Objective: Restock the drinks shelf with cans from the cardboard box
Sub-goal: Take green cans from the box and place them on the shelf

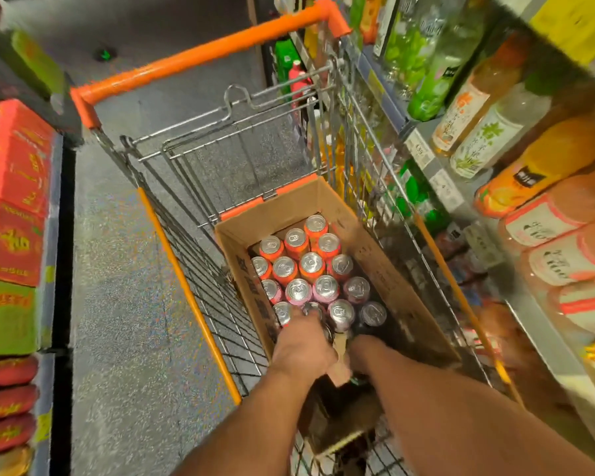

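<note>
- Left hand (pixel 301 352) curls its fingers round a can (pixel 311 309) in the cardboard box (pixel 385 269); lift it straight up, clear of neighbouring cans.
- Right hand (pixel 366 353) reaches low beside it; its finger state cannot be told.

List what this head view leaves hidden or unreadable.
- Right hand: fingers are down in the cardboard box behind a flap, so its grip is unclear.
- Can under the left hand: mostly covered.
- Can labels: only the tops show.
- Shelf price tags: blurred.
</note>
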